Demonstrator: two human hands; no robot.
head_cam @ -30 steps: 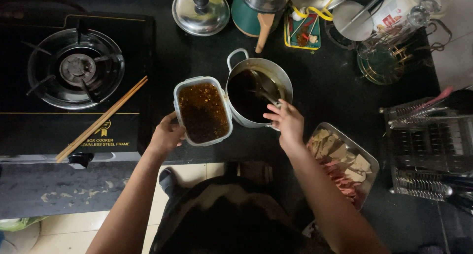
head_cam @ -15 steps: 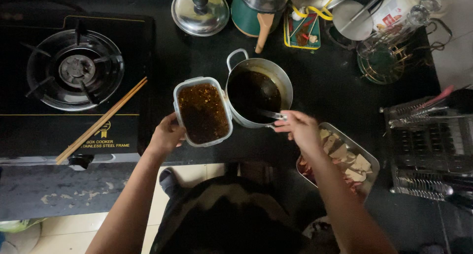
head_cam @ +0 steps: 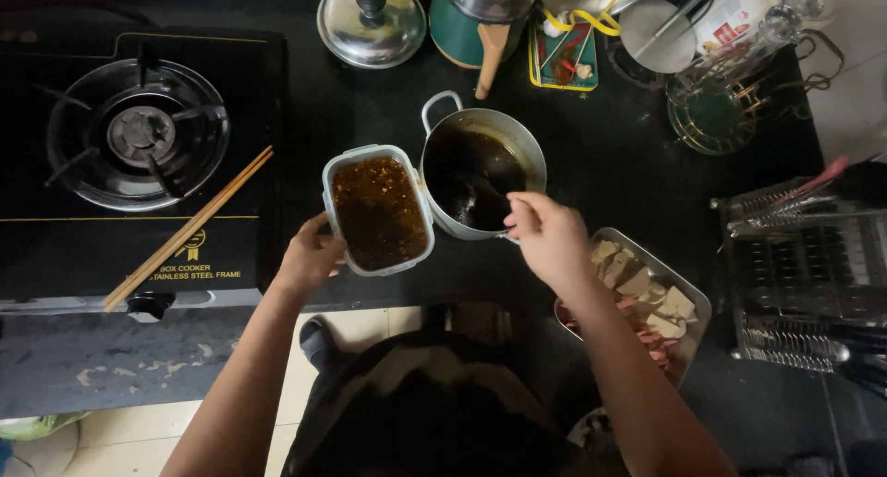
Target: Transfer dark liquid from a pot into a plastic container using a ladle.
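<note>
On a dark counter beside the stove, a tub of chili sauce is gripped by the left hand; the right hand pinches a spoon in the adjacent pot, near a tray.

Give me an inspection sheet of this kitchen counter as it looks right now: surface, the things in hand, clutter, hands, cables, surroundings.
Surface: dark countertop, dim light.
Things in hand: rectangular plastic container of dark sauce flecked with red; beside it a steel pot of dark liquid with a utensil in it.
Clutter: chopsticks lying across the gas stove; pot lid; metal tray of cut food; glass jar rack.
Hands: left hand grips the container's near corner; right hand at the pot's near rim, on the utensil's handle.
Cables: nothing seen.
Surroundings: wire dish rack at right; pale floor tiles below.
</note>
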